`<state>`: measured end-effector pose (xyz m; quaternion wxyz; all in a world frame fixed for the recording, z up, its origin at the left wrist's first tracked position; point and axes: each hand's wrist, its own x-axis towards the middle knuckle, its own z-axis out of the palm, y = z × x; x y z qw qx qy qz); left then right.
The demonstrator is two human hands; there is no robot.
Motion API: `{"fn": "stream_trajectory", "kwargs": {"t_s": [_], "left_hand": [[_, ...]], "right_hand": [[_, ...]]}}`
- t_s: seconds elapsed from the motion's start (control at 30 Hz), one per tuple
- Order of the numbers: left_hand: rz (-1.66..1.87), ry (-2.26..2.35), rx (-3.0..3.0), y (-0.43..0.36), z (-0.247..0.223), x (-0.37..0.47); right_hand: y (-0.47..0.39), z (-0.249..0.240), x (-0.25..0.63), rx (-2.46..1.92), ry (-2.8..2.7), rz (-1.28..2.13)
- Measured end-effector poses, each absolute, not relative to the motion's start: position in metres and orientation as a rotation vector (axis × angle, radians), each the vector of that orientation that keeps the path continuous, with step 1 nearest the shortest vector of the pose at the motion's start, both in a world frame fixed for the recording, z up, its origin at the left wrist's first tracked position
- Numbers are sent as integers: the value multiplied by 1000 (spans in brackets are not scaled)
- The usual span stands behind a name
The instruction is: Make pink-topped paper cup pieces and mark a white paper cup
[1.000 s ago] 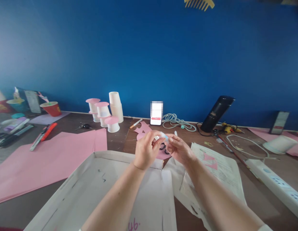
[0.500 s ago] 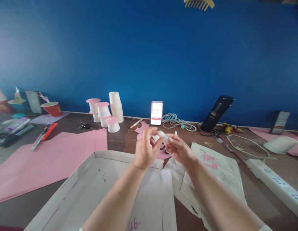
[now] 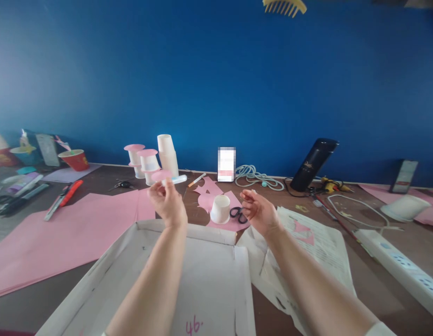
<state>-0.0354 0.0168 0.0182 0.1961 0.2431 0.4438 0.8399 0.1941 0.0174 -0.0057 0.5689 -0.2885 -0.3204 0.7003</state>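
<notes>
My left hand (image 3: 169, 203) is raised over the back edge of the white cardboard tray, its fingers pinched at a slim translucent tube with a light-blue band (image 3: 180, 179). Behind the fingers, a pink disc (image 3: 161, 175) tops a paper cup that the hand mostly hides. My right hand (image 3: 260, 211) hovers with curled fingers beside black-handled scissors (image 3: 239, 215); a small whitish bit shows at its fingertips, too small to name. Between the hands an upturned white paper cup (image 3: 220, 209) stands on pink paper.
The white cardboard tray (image 3: 209, 270) lies in front, with pink sheets (image 3: 80, 224) to its left and a box cutter (image 3: 64, 200) on them. Stacked cups (image 3: 167, 156), a phone (image 3: 226, 164) and a black flask (image 3: 314, 165) stand along the wall. A power strip (image 3: 400, 256) lies right.
My hands have parted. The left has swung left with the tube towards the pink-topped cup, while the right stays near its place. The upturned cup and scissors now show.
</notes>
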Motion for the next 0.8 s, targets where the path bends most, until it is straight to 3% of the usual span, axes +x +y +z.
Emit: {"fn": "stream_trajectory", "kwargs": {"t_s": [0.17,0.5,0.67,0.8], "left_hand": [[2235,950,42,28,15,-65],[2024,607,-55,26,16,-79],[1859,915,593,21,12,-45],[1317,1031,1350,14,6,-21]], "right_hand": [[23,-10,198,-631,-694,1651],[27,-14,202,-673,-599,1626],[23,-14,199,-771,-729,1504],[17,-11,192,-858,-900,1428]]}}
